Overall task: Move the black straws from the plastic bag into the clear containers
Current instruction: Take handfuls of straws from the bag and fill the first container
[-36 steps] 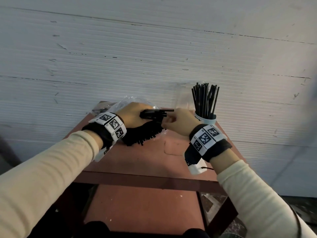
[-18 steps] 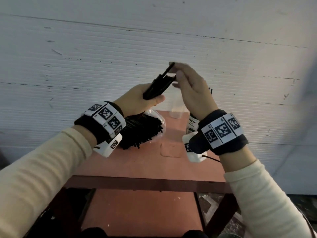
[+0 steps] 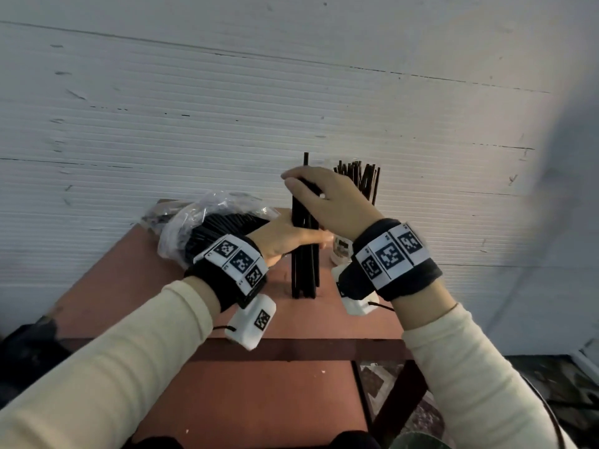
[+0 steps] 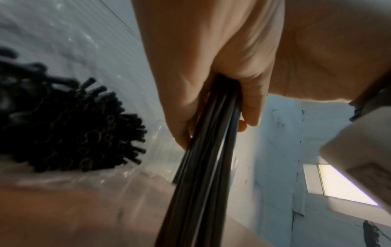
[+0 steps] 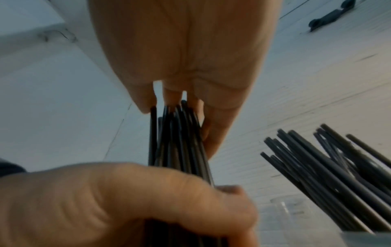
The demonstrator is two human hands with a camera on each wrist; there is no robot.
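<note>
A bundle of black straws point(image 3: 304, 270) stands upright with its lower ends on the red table point(image 3: 129, 286). My left hand point(image 3: 285, 241) grips the bundle round its middle point(image 4: 201, 175). My right hand point(image 3: 324, 202) lies over the top of the bundle, its fingers point(image 5: 175, 97) pressing on the straw tips point(image 5: 177, 127); one straw pokes up past them. The plastic bag point(image 3: 194, 228) with many more black straws point(image 4: 74, 125) lies at the left. A clear container point(image 3: 340, 252) filled with upright straws point(image 3: 359, 179) stands behind my right hand.
A white ribbed wall point(image 3: 291, 92) rises right behind the table. The table's dark front rail point(image 3: 308, 351) has a red lower shelf point(image 3: 243, 400) under it. A second clear container rim point(image 5: 296, 208) shows blurred by the filled one.
The bundle, held tilted in the air half a second ago, now stands upright on the table. My right hand has come down onto its top; my left still holds it.
</note>
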